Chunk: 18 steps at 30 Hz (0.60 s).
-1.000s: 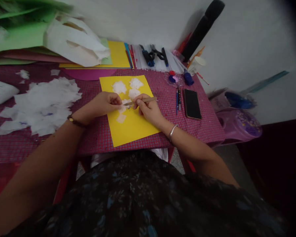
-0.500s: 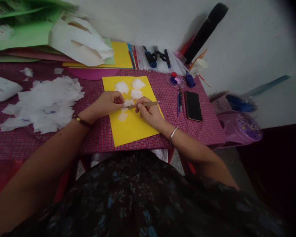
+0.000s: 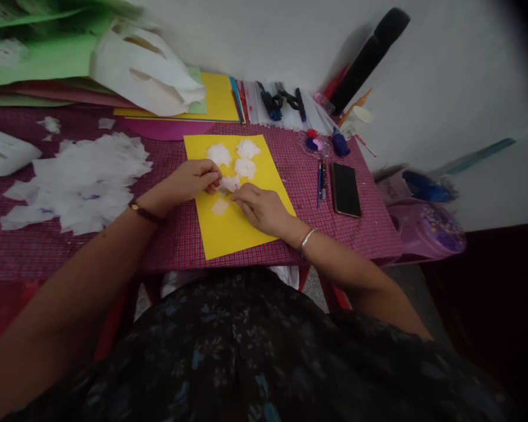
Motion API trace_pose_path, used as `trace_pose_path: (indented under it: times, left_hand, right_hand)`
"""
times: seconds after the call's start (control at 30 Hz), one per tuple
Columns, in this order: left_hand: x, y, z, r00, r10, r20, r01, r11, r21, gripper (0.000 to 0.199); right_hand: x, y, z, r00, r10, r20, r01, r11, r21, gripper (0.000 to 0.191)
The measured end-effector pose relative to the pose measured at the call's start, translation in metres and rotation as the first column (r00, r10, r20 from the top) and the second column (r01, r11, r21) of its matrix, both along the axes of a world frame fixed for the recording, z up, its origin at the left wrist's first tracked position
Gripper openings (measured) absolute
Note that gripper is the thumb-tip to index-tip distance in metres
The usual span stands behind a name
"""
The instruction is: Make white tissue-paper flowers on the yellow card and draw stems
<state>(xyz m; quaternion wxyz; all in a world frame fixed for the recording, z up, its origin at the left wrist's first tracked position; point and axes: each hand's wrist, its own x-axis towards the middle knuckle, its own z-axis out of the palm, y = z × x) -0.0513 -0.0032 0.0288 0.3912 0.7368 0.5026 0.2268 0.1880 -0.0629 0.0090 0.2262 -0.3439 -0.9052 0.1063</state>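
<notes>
A yellow sheet (image 3: pixel 246 231) lies on the checked tablecloth, with several white crumpled paper tufts (image 3: pixel 245 168) on its upper half. My left hand (image 3: pixel 198 177) is closed at the left side of the lowest tuft (image 3: pixel 229 184), its fingertips against the paper; what they pinch is too small to tell. Just right of that tuft, my right hand (image 3: pixel 260 206) is closed with the fingertips pointing left; the brown stick is hidden from view and what the fingers hold cannot be made out. Below the tuft a small flat pale square (image 3: pixel 219 207) lies on the sheet.
White paper pieces (image 3: pixel 88 181) are heaped on the left. A phone (image 3: pixel 345 189), pens (image 3: pixel 321 180) and a blue bottle (image 3: pixel 340 142) sit to the right. Scissors (image 3: pixel 293 99) and white strips are at the back, beside stacked coloured paper (image 3: pixel 222 94).
My right hand has turned palm-down over the sheet, and the brown stick that stuck out of it no longer shows. My left fingers have curled in closer beside the lowest tuft.
</notes>
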Motion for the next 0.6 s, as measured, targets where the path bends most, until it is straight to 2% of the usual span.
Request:
trace_pose_path:
  times: [0.13,0.27,0.33,0.4,0.5,0.6]
  left_hand:
    - [-0.004,-0.004,0.003,0.999,-0.014,0.041,0.015,0.999,-0.029,0.014]
    - [-0.012,-0.005,0.002,1.0,0.007,-0.015,-0.007,1.0,0.025,0.018]
    - [-0.015,-0.005,0.003,0.998,0.037,-0.054,-0.032,0.996,0.077,0.017]
    - [-0.017,-0.007,0.007,0.996,0.016,-0.084,-0.007,0.995,0.103,0.018]
    - [-0.015,-0.012,0.014,0.976,-0.151,-0.155,0.155,0.988,0.015,0.023]
    - [-0.01,-0.019,0.019,0.924,-0.263,-0.279,0.257,0.965,-0.057,0.027]
  right_hand:
    - [-0.002,-0.005,0.006,0.965,0.032,0.259,-0.064,0.991,0.116,0.035]
    - [-0.004,-0.005,0.011,0.948,0.046,0.316,-0.096,0.985,0.145,0.033]
    - [-0.004,-0.005,0.011,0.949,0.039,0.312,-0.087,0.986,0.139,0.033]
    - [-0.004,-0.005,0.01,0.955,0.034,0.293,-0.071,0.99,0.118,0.033]
    - [-0.002,-0.003,0.007,0.977,0.026,0.214,-0.036,0.998,0.043,0.032]
    - [0.002,0.001,0.003,1.0,0.023,0.007,-0.022,0.997,-0.07,0.029]
